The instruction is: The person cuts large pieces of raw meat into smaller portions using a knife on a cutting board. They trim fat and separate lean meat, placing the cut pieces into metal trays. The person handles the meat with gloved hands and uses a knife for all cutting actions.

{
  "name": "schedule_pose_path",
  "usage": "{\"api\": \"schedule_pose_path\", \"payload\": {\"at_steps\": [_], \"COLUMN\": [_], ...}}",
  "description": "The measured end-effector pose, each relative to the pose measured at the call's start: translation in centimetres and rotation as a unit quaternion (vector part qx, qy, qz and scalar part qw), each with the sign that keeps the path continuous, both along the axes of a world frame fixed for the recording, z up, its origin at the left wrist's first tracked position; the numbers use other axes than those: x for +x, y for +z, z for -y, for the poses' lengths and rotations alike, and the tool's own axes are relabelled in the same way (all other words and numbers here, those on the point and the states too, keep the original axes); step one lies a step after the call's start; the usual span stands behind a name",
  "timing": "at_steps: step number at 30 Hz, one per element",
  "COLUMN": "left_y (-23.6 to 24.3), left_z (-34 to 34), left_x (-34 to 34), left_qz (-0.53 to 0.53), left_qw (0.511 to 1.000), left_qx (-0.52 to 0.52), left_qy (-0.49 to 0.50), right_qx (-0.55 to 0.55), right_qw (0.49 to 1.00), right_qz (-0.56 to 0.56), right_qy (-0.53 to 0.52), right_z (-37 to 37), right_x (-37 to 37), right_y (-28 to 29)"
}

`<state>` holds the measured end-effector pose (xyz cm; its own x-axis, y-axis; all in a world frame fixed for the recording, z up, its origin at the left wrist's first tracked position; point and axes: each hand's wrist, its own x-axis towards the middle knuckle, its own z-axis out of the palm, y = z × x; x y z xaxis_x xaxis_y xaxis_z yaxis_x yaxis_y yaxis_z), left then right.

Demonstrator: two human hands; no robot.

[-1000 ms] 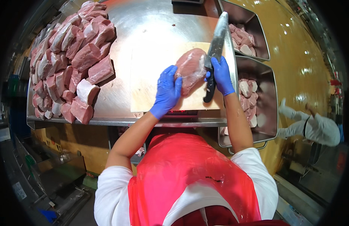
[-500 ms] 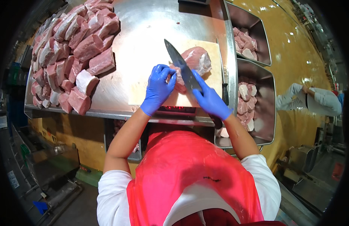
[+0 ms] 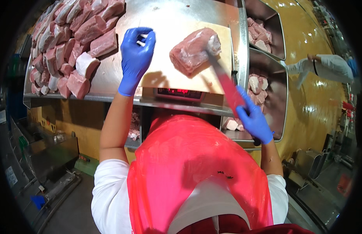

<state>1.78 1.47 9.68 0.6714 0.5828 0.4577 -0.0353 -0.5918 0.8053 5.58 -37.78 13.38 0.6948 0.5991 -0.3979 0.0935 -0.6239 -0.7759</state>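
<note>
At ten o'clock a heap of cut meat chunks [image 3: 67,46] crowds the steel table [image 3: 110,84] to its left edge. The left hand [image 3: 136,52], blue-gloved, hovers over bare steel, fingers pinched on a small pale scrap. The meat slab [image 3: 190,52] lies at twelve o'clock on the cutting board [image 3: 165,74]. The right hand [image 3: 253,119] grips the knife [image 3: 224,82], its blade blurred, tip touching the slab. Trays [image 3: 280,97] sit at two o'clock, partly cut off.

Cut meat pieces [image 3: 67,46] heap the steel table [image 3: 173,15]; more fill two trays [image 3: 280,97].
</note>
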Motion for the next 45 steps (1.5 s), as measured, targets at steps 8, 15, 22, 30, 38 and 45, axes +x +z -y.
{"api": "schedule_pose_path", "payload": {"at_steps": [8,15,22,30,38,45], "left_y": [3.6,1.8,-8.4,-8.1,-10.9,-8.3], "left_z": [6.4,6.0,4.4,6.9,4.8,1.9], "left_x": [0.9,1.8,0.0,-0.7,-1.4,-3.4], "left_qz": [-0.188,-0.275,-0.125,-0.037,0.058,-0.030], "left_qw": [0.966,0.936,0.988,0.927,0.936,0.964], "left_qx": [0.152,0.215,-0.051,-0.369,-0.346,-0.264], "left_qy": [-0.088,-0.051,-0.073,-0.048,-0.010,-0.003], "right_qx": [0.146,0.215,0.147,0.207,-0.092,-0.261], "right_qw": [0.983,0.962,0.986,0.963,0.940,0.845], "right_qz": [-0.041,-0.073,0.078,0.156,0.230,0.372], "right_qy": [-0.106,-0.155,-0.028,0.079,0.234,0.283], "right_z": [-5.1,-5.8,-5.3,-18.4,-5.7,1.0], "right_x": [0.5,-0.1,0.3,5.8,1.7,2.2], "right_y": [-0.8,-3.3,-7.0,-6.5,-6.2,-0.4]}}
